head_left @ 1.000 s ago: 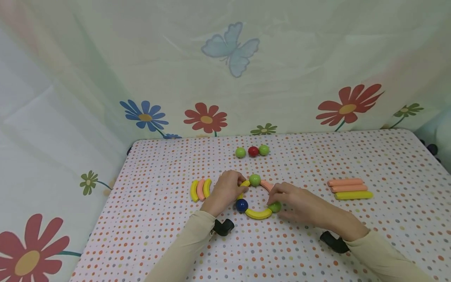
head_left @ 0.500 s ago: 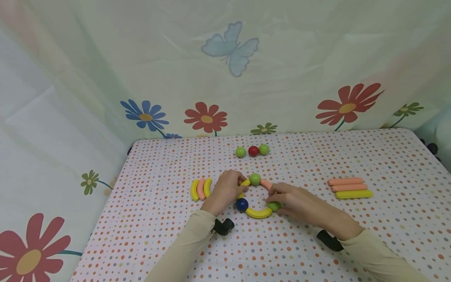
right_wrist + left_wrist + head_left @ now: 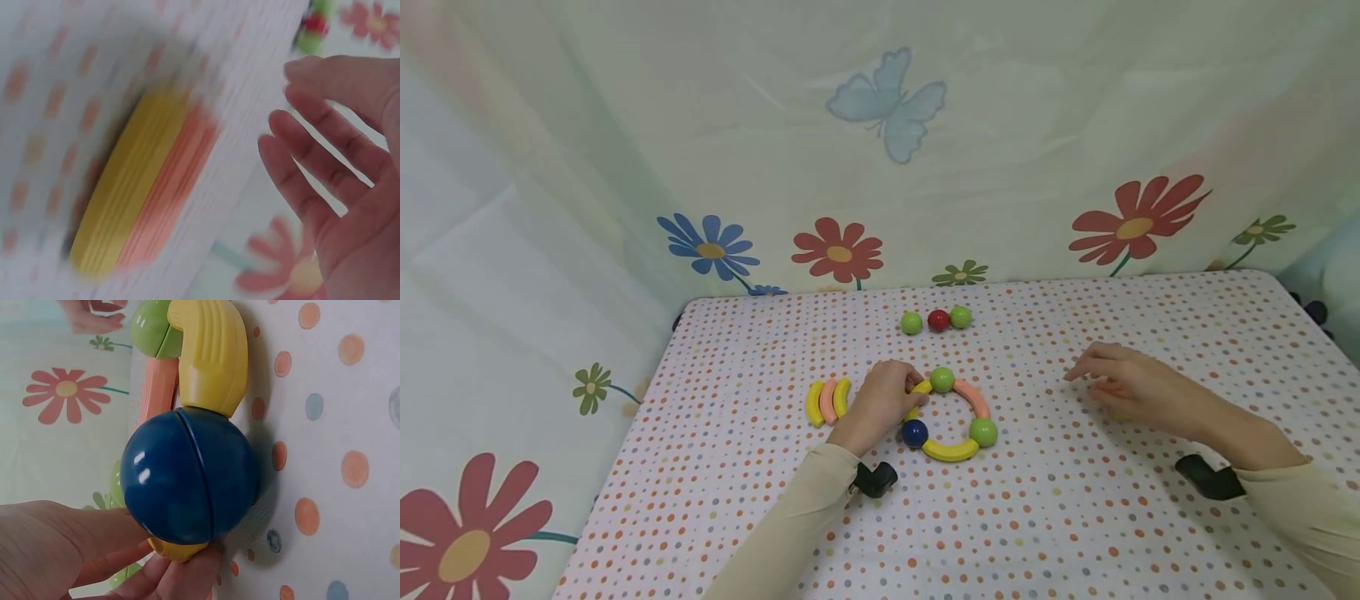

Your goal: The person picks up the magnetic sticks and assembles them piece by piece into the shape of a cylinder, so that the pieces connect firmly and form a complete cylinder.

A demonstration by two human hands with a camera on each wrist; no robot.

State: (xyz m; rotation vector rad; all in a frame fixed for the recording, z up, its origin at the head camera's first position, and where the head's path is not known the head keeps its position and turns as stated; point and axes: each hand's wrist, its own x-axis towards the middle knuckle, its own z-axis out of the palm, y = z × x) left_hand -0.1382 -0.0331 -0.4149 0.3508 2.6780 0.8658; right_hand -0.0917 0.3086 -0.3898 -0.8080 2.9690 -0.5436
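On the dotted table a ring of curved pieces and balls lies flat: a blue ball (image 3: 914, 433), green balls (image 3: 942, 380) (image 3: 982, 432), a yellow curved piece (image 3: 951, 451) and a pink one (image 3: 973, 397). My left hand (image 3: 880, 402) pinches the yellow curved piece on the ring's left side, next to the blue ball (image 3: 190, 475). My right hand (image 3: 1150, 392) hovers with loosely bent fingers, holding nothing, over the straight sticks, which it mostly hides in the head view. In the right wrist view a yellow stick (image 3: 131, 187) and a pink stick (image 3: 172, 194) lie beside that hand (image 3: 350, 156).
Two green balls (image 3: 912, 323) (image 3: 960, 317) and a red ball (image 3: 938, 321) sit in a row behind the ring. Left of my left hand lie two yellow curved pieces (image 3: 815, 405) and a pink one (image 3: 828, 402). A flowered curtain (image 3: 737, 125) hangs behind the table.
My right hand has let go of the ring's right side by the green ball and moved right, over the straight sticks. My left hand has stayed at the ring.
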